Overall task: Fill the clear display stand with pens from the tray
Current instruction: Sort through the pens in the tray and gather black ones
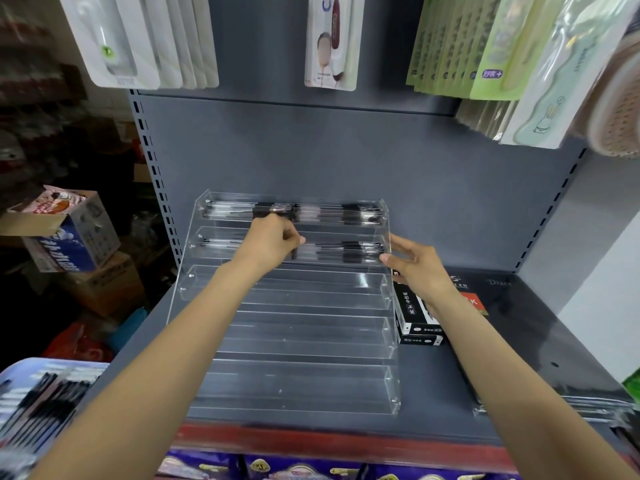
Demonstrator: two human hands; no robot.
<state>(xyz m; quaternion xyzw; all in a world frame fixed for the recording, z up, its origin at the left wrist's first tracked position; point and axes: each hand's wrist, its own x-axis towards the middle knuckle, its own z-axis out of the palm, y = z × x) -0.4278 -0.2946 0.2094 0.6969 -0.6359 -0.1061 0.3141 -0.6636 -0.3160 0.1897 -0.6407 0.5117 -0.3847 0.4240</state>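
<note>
A clear stepped display stand (304,341) sits on the grey shelf. Its top tier holds a row of black-and-clear pens (329,212); the second tier holds more pens (346,251). The lower tiers hold nothing. My left hand (273,239) reaches into the second tier, its fingers pinched on pens there. At the stand's right edge, beside the second tier, my right hand (415,266) touches the wall with its fingers apart and holds nothing. A light blue tray (20,370) with several black pens (45,400) lies at the lower left.
Black pen boxes (414,318) lie right of the stand. Packaged goods (332,39) hang above on the grey back panel (346,150). Cardboard boxes (65,233) stand at the left. More acrylic pieces (595,405) lie at the shelf's right front.
</note>
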